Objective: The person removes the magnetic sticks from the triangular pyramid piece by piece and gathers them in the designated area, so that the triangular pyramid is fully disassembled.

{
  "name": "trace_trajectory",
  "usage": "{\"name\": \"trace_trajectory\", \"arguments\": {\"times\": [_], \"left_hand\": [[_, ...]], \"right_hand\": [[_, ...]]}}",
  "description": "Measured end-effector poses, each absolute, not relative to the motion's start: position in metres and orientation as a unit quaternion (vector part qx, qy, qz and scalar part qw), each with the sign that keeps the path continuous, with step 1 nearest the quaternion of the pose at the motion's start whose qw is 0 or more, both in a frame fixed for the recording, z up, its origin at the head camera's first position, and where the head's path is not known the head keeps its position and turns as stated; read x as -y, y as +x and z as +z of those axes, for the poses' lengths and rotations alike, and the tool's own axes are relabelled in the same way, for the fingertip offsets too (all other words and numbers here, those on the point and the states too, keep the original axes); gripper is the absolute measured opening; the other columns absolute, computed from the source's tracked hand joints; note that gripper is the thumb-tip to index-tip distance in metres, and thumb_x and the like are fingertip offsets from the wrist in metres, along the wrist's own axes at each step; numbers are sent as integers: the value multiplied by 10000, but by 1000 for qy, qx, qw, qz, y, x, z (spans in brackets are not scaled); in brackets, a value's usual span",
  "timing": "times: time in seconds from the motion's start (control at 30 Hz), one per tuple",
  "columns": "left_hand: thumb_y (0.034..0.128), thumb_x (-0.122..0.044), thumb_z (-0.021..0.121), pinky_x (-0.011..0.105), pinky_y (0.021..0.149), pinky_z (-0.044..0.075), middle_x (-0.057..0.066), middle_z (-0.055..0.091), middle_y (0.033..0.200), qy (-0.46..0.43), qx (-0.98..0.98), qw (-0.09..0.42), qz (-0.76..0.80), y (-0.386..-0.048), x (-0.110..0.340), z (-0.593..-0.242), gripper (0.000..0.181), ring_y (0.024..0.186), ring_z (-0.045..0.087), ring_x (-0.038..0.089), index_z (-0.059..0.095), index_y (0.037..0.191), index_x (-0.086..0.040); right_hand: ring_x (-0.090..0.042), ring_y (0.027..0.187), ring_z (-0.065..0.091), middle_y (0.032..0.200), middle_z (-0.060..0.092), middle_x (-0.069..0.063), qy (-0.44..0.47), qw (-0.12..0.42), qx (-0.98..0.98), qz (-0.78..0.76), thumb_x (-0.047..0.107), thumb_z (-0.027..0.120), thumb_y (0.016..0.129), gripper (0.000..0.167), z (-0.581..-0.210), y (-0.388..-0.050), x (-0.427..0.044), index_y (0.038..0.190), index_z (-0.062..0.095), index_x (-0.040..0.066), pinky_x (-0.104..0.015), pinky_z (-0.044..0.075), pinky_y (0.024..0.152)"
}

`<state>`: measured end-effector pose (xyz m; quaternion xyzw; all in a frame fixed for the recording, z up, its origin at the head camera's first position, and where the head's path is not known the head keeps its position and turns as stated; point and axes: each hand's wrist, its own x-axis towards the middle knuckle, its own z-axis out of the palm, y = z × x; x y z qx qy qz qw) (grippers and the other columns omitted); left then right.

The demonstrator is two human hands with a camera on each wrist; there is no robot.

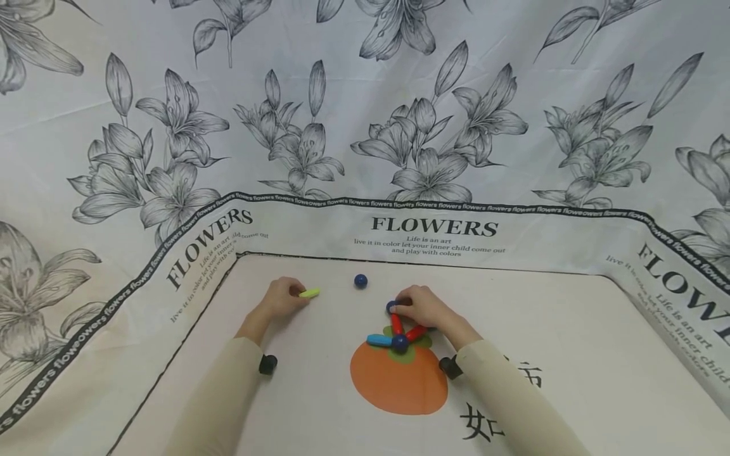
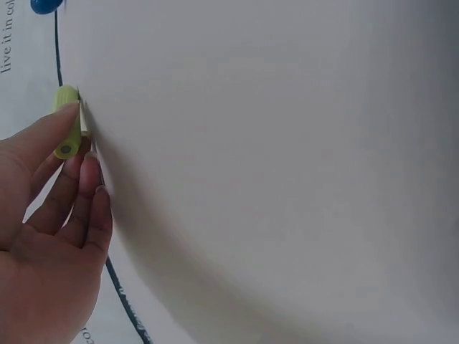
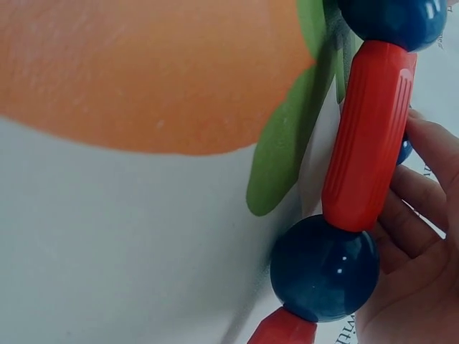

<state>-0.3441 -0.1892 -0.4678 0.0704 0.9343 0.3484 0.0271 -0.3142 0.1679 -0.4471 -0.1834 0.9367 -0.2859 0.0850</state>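
Observation:
My left hand (image 1: 283,297) pinches a yellow-green rod (image 1: 309,293) between thumb and fingers; the left wrist view shows the ridged rod (image 2: 67,122) with a round hole in its end. My right hand (image 1: 424,306) pinches a blue ball (image 1: 391,307) at the far end of a red rod (image 1: 397,324). That rod joins a central blue ball (image 1: 400,343), from which a light-blue rod (image 1: 379,340) and a second red rod (image 1: 416,333) also stick out. In the right wrist view, a red rod (image 3: 369,136) runs between two blue balls, near my right hand (image 3: 427,222).
A loose blue ball (image 1: 360,281) lies between the hands, farther back. Beneath the joined pieces is a printed orange persimmon (image 1: 399,386) on the white tabletop cloth (image 1: 308,386). Black printed characters (image 1: 481,422) are at the right. Flower-printed fabric (image 1: 308,152) rises behind.

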Motion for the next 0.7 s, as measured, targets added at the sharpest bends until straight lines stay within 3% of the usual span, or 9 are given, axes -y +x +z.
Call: {"name": "trace_trajectory", "arguments": {"times": [0.33, 0.57, 0.7], "left_hand": [[930, -145, 748, 436, 898, 491, 121, 652, 1090, 60, -933, 38, 352, -344, 191, -468, 271, 1007, 579, 267, 683, 1151, -1], [911, -149, 761, 479, 979, 490, 150, 644, 1158, 86, -934, 35, 345, -338, 202, -467, 364, 1104, 589, 316, 653, 1223, 4], [915, -153, 759, 464, 934, 508, 154, 646, 1174, 100, -934, 22, 344, -330, 208, -465, 379, 1082, 595, 307, 643, 1242, -2]], "right_hand": [[-209, 951, 601, 1054, 725, -52, -182, 89, -936, -287, 268, 709, 966, 268, -442, -314, -168, 1119, 754, 53, -444, 513, 951], [-207, 916, 611, 1040, 714, -76, -191, 89, -939, -271, 262, 709, 968, 362, -439, -308, -174, 1226, 701, 8, -405, 546, 887], [-210, 903, 605, 1019, 698, -75, -204, 88, -936, -274, 251, 708, 968, 385, -434, -300, -181, 1252, 678, -8, -385, 554, 843]]}}
